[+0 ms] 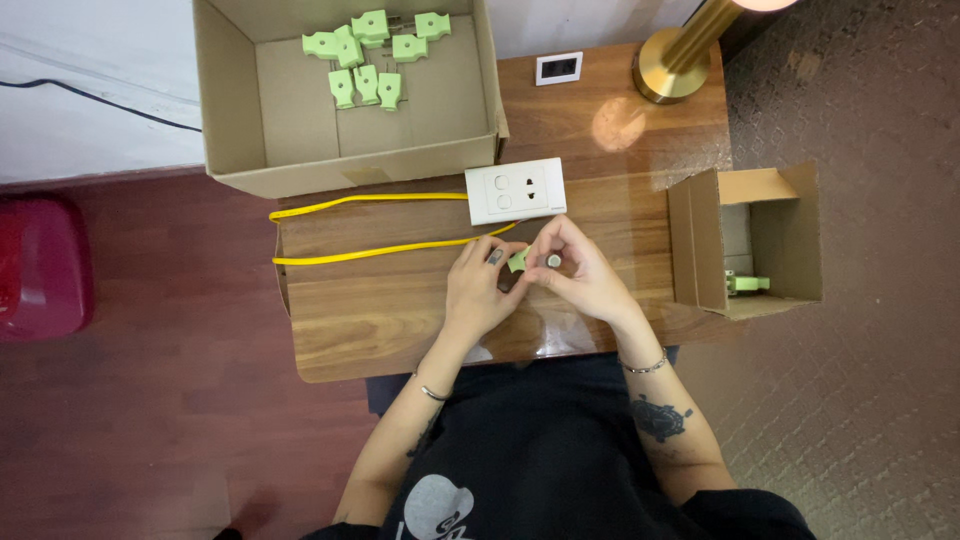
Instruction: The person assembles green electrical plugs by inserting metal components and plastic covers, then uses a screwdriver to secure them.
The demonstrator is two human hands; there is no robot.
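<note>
Both my hands meet over the middle of a small wooden table [400, 310]. My left hand [482, 290] and my right hand [583, 272] together pinch a small light-green plug adapter [519, 261]; a round grey end shows between my right fingers. Just beyond my fingers lies a white socket plate [515, 190] with two round buttons and an outlet. A yellow cable [370, 225] loops from it across the table to the left.
A large open cardboard box [350, 150] at the back holds several green adapters [367, 55]. A smaller open box [745, 240] on the right holds one green adapter. A brass lamp base [672, 70] and a white wall socket [559, 67] stand at the back.
</note>
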